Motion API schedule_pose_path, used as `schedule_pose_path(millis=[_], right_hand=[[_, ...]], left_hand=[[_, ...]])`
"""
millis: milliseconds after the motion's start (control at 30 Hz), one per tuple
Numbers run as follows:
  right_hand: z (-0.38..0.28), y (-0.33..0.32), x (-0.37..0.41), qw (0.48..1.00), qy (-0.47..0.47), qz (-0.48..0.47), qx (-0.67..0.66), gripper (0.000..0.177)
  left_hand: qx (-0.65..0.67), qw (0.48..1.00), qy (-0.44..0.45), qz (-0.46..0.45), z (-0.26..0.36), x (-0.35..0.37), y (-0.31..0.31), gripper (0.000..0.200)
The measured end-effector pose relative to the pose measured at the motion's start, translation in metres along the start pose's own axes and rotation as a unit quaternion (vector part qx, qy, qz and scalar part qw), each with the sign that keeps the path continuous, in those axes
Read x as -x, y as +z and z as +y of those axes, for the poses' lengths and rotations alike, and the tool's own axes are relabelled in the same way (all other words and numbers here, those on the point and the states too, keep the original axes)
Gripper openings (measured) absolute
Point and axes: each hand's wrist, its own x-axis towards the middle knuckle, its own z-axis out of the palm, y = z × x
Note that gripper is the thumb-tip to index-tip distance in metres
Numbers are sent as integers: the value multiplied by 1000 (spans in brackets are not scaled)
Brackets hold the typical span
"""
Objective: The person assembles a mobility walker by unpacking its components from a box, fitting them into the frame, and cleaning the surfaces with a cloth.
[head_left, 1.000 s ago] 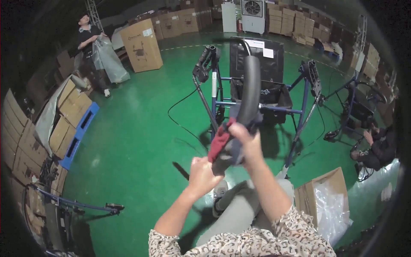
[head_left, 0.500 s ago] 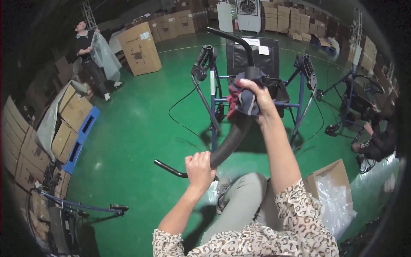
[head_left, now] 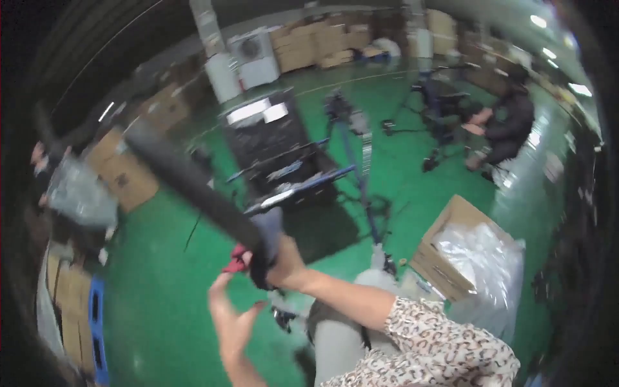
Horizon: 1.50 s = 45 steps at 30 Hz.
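A black padded bar (head_left: 193,193), blurred by motion, slants from the upper left down toward me. My right hand (head_left: 290,266) is closed around a dark blue and red cloth (head_left: 269,226), wrapped about the bar's lower part. Below it, my left hand (head_left: 233,322) is off the bar, thumb and fingers apart in a curve. Its fingertips are right at the red edge of the cloth. Beyond the bar stands a blue walker frame (head_left: 322,182) with a black panel (head_left: 263,132) bearing white papers.
An open cardboard box (head_left: 445,255) with clear plastic bags (head_left: 480,258) sits on the green floor at my right. A co-worker (head_left: 509,126) crouches by another frame. At left, a person holds plastic sheeting (head_left: 84,193) near a large carton (head_left: 122,171) and a blue pallet (head_left: 97,329).
My left hand has let go of the bar and opened. The bar has swung left and closer, my right hand moving down with the cloth. My view has turned right.
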Motion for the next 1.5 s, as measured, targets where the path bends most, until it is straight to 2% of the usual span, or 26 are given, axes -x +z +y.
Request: schedule_pose_path(millis=[33,100,167,200,367,467,533,567,600,633,667,700,733,767,800,833,867,967,1000,1033,1133,1200,1333,1367,1400,1500], right_hand=[[6,-8,-8,986,-115,21,117,28],[10,-21,-17,945,-230,14,234,27],[11,-16,-15,932,-247,-15,264,36],[14,-15,-11,904,-236,-69,349,26],[28,-50,-8,891,-298,-76,333,22],[48,-95,-11,897,-272,-103,333,25],[62,-131,-20,876,-235,-185,379,26],[40,-142,-30,901,-109,-232,349,21],[14,-160,-45,925,71,-312,204,25],[22,-175,-57,916,160,-312,194,40],[13,-183,-74,931,127,-254,231,42],[76,-198,-89,901,152,-237,329,23],[24,-193,-115,861,280,-190,380,24],[12,-189,-133,882,288,-152,341,31],[35,-197,-154,900,305,-79,300,43],[62,-208,-177,905,309,-70,285,46],[74,-211,-194,938,243,9,247,44],[72,-208,-240,950,125,14,285,22],[75,-201,-242,947,99,2,305,23],[70,-191,-241,937,101,-22,333,36],[111,-182,-228,921,32,-112,370,45],[149,-176,-207,841,-22,-264,472,55],[195,-182,-143,701,-32,-285,652,38],[185,-164,-130,718,-87,-209,658,35],[185,-146,-109,774,-203,-74,595,28],[154,-183,-33,812,-124,-71,565,33]], left_hand=[[79,993,-83,33,9,-6,-12,67],[278,952,-61,114,-4,-22,-8,61],[512,847,30,140,20,-45,12,54],[625,751,-64,203,46,-57,21,43],[621,747,-111,209,57,-94,46,37],[603,742,-157,249,50,-108,55,33],[573,743,-190,289,41,-107,51,31],[550,752,-209,296,68,-111,50,24],[519,761,-231,313,87,-114,52,18],[516,776,-199,303,80,-115,65,13],[496,786,-190,316,69,-114,78,10],[559,752,-192,291,55,-112,89,7],[538,762,-189,308,52,-109,99,8],[525,764,-202,315,49,-108,106,9],[521,768,-210,308,41,-104,117,12],[510,772,-206,318,31,-100,129,13],[512,776,-223,293,23,-99,139,14],[500,786,-218,291,9,-93,170,14],[498,791,-219,279,10,-93,170,14],[497,797,-219,264,10,-93,168,15],[488,801,-209,277,7,-100,165,15],[490,798,-203,284,6,-103,166,16],[477,810,-209,267,2,-102,173,15],[458,818,-215,275,2,-104,167,15],[441,830,-225,257,8,-103,166,15],[434,829,-267,230,27,-104,174,17]])
